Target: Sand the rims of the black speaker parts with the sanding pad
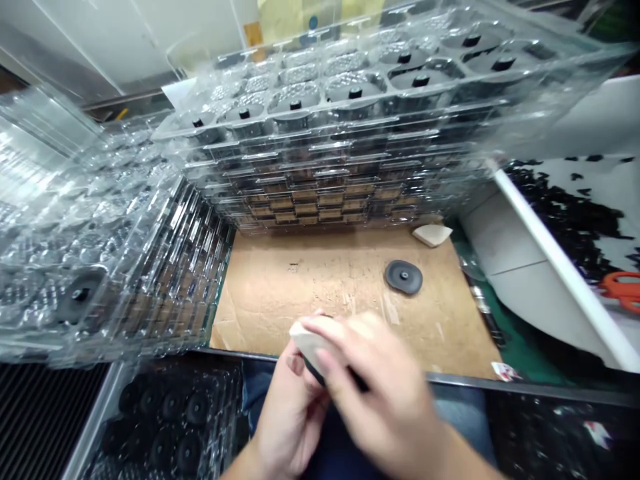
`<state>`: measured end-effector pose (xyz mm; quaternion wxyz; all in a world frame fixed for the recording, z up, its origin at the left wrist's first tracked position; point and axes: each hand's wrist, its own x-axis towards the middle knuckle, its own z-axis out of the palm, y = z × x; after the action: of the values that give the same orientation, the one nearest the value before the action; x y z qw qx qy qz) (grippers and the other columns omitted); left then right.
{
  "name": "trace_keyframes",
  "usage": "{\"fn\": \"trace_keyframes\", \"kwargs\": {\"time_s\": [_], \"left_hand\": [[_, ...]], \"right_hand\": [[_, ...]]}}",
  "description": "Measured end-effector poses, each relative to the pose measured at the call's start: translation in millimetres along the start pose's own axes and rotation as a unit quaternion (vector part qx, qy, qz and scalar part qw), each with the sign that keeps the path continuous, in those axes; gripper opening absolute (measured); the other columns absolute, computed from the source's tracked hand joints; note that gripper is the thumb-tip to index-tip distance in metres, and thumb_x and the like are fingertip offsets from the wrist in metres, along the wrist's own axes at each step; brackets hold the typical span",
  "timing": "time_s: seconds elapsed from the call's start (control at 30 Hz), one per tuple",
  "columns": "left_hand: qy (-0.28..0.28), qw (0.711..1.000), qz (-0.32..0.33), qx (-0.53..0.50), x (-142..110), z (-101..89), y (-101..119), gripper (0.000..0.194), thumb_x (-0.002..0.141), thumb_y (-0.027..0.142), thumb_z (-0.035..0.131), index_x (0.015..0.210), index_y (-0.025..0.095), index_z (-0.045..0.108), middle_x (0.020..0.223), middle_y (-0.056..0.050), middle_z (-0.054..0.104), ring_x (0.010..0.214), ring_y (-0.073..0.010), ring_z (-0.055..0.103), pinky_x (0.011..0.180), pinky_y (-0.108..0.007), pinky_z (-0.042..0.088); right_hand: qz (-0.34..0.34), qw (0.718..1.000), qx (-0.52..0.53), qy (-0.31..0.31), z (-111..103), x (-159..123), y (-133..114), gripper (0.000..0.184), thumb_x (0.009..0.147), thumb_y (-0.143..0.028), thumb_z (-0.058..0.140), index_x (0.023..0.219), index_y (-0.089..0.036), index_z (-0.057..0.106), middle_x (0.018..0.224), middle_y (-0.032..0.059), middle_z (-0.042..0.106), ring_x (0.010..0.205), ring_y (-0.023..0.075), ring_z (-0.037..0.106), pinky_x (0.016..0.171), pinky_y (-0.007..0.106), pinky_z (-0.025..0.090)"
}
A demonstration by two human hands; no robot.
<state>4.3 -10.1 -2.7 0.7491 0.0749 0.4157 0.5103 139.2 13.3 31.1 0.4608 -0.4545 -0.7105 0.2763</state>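
Observation:
Near the front edge of the cardboard, my left hand [295, 413] is closed round a dark part [315, 372], mostly covered by my fingers. My right hand [387, 383], a little blurred, grips a cream-coloured wedge-shaped pad [311, 341] and holds it against the dark part. Ahead and to the right, a dark grey oval disc [404, 277] with a small raised centre lies on the cardboard sheet [280, 280]. A second cream wedge [433, 235] rests at the sheet's back right corner.
Stacked clear plastic trays [320, 167] stand behind, some pockets holding dark discs. Another tray stack [125, 233] is on the left. At right, a white bin [555, 257] contains small black pieces [575, 207] and orange-handled scissors [623, 290]. More dark discs [173, 407] sit lower left.

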Motion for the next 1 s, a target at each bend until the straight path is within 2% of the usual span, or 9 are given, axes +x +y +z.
{"fn": "trace_keyframes", "kwargs": {"time_s": [0.07,0.17,0.3,0.33,0.4,0.5,0.67,0.87,1.0], "left_hand": [[0.026,1.000,-0.006,0.007,-1,-2.8,1,0.045,0.065,0.024,0.073,0.108,0.026,0.061,0.103,-0.004,0.068,0.099,-0.0192,0.061,0.087,-0.027,0.046],[0.057,0.998,0.003,0.016,-2,-3.9,2,0.046,0.061,0.020,0.076,0.105,0.028,0.063,0.100,-0.003,0.069,0.094,-0.0192,0.063,0.080,-0.026,0.049],[-0.011,1.000,-0.017,0.014,-3,2.5,3,0.031,0.061,0.017,0.076,0.091,0.022,0.069,0.080,0.001,0.071,0.081,-0.0127,0.064,0.079,-0.020,0.048],[-0.027,0.999,-0.016,0.007,-3,3.3,4,0.031,0.061,0.017,0.076,0.091,0.022,0.069,0.081,0.000,0.071,0.082,-0.0129,0.064,0.082,-0.021,0.048],[-0.044,0.999,-0.015,-0.005,-1,2.7,6,0.041,0.057,0.021,0.079,0.096,0.024,0.068,0.093,-0.001,0.071,0.087,-0.0156,0.064,0.083,-0.022,0.048],[-0.045,0.999,-0.017,-0.010,2,0.0,7,0.051,0.048,0.029,0.082,0.097,0.025,0.068,0.099,-0.002,0.070,0.089,-0.0172,0.064,0.078,-0.021,0.050],[-0.052,0.998,-0.023,-0.018,2,4.0,6,0.043,0.057,0.030,0.078,0.098,0.024,0.068,0.097,-0.003,0.070,0.094,-0.0181,0.064,0.080,-0.020,0.049],[-0.048,0.998,-0.029,-0.021,-1,1.6,6,0.045,0.062,0.031,0.074,0.105,0.024,0.065,0.106,-0.005,0.067,0.099,-0.0206,0.062,0.083,-0.025,0.049],[-0.025,0.999,-0.027,-0.024,-1,0.0,3,0.046,0.059,0.031,0.077,0.103,0.024,0.065,0.112,-0.006,0.065,0.100,-0.0219,0.061,0.082,-0.027,0.049]], "right_hand": [[-0.027,0.997,0.024,-0.064,6,3,-9,0.025,0.083,-0.010,0.047,0.102,-0.014,0.061,0.085,0.0046,0.068,0.074,0.0155,0.061,0.072,0.029,0.050],[0.015,0.987,0.039,-0.155,11,5,-8,0.022,0.083,-0.009,0.046,0.094,-0.017,0.063,0.081,0.0019,0.068,0.071,0.0139,0.061,0.066,0.026,0.049],[-0.025,0.999,-0.016,-0.032,14,5,-8,0.023,0.084,-0.010,0.043,0.099,-0.010,0.061,0.083,0.0081,0.067,0.072,0.0179,0.060,0.066,0.032,0.047],[-0.042,0.999,-0.010,-0.027,12,3,-9,0.024,0.084,-0.010,0.044,0.101,-0.010,0.060,0.082,0.0080,0.066,0.071,0.0177,0.059,0.067,0.032,0.048],[-0.037,0.996,0.020,-0.081,5,-4,-6,0.025,0.083,-0.009,0.045,0.102,-0.015,0.061,0.080,0.0047,0.067,0.069,0.0154,0.060,0.067,0.028,0.049],[0.074,0.986,0.049,-0.140,-11,-18,8,0.022,0.085,-0.015,0.048,0.097,-0.024,0.064,0.083,0.0003,0.068,0.071,0.0131,0.063,0.064,0.022,0.050],[0.298,0.954,0.016,0.026,-20,-34,38,0.022,0.083,-0.039,0.051,0.090,-0.026,0.068,0.093,0.0013,0.069,0.085,0.0190,0.064,0.071,0.024,0.052],[0.321,0.945,0.055,-0.026,-1,-53,57,0.026,0.082,-0.040,0.051,0.093,-0.023,0.068,0.097,0.0029,0.070,0.089,0.0205,0.064,0.072,0.026,0.053],[0.311,0.949,0.054,-0.022,-1,-50,54,0.024,0.082,-0.038,0.052,0.094,-0.024,0.068,0.096,0.0025,0.070,0.086,0.0198,0.065,0.066,0.025,0.052]]}}
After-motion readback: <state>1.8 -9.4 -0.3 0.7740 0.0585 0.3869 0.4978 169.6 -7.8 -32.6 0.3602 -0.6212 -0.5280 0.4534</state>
